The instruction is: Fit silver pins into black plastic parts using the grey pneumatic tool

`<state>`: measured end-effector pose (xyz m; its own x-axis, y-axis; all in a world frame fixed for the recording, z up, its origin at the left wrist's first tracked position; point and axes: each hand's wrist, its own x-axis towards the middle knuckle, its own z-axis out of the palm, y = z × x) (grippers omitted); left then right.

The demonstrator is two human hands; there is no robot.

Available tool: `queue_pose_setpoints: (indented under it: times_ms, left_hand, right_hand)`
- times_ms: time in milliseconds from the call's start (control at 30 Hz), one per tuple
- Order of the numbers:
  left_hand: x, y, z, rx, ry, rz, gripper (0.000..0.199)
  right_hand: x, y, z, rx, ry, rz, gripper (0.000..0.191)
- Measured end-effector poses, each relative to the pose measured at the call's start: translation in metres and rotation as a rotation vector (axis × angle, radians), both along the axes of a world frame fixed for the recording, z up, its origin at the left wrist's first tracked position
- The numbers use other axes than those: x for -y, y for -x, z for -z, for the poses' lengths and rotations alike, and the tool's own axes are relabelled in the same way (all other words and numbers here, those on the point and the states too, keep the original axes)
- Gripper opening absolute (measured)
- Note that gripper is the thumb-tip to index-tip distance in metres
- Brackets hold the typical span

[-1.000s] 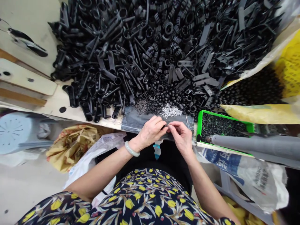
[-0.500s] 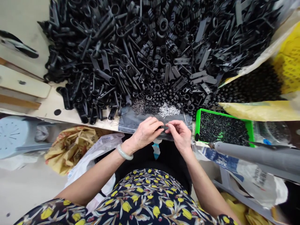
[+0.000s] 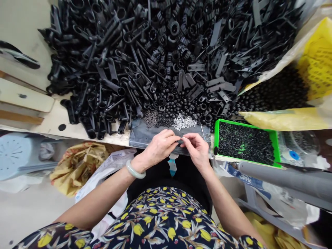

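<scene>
My left hand, with a pale bangle at its wrist, is closed with thumb and forefinger pinched together. My right hand is pinched too, its fingertips meeting those of the left over the front edge of a dark mat. Whatever sits between the fingertips is too small and too covered to name. Just beyond them lies a heap of shiny metal pins. Left of the pins are small black pieces and a pile of tiny brownish-grey parts. A thin metal rod lies right of the pins.
A large mound of black plastic parts covers the table behind. On the right stand a green tray of small black bits, a yellow bag and a grey cylinder. A pale blue stool is at left.
My fingertips have drawn together, and the small dark piece that showed at the left fingertips is now covered. The whole view has shifted slightly.
</scene>
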<state>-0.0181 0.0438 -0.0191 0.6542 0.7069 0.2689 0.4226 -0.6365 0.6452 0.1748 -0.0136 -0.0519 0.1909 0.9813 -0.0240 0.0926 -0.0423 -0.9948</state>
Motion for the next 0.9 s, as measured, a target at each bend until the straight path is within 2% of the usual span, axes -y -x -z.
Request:
queue_pose_setpoints:
  times_ms: [167,333,533,767,900]
  left_hand:
    - [0.001,-0.001,0.001,0.038,0.153,-0.063,0.01]
    - [0.003,-0.001,0.011,-0.006,0.021,-0.078,0.014]
    - [0.004,-0.003,0.016,-0.117,-0.112,-0.099,0.02]
    - [0.005,-0.005,0.016,-0.164,-0.134,-0.119,0.021]
    - [0.007,-0.005,0.015,-0.172,-0.162,-0.101,0.024]
  right_hand:
    - [0.001,0.0,-0.001,-0.012,-0.01,-0.004,0.021]
    - [0.0,-0.002,-0.002,0.028,-0.111,-0.03,0.015]
    - [0.004,0.002,-0.004,0.064,-0.141,-0.026,0.007]
    - [-0.002,0.0,-0.022,0.47,-0.336,-0.171,0.011]
    - [-0.005,-0.004,-0.024,0.573,-0.364,-0.212,0.012]
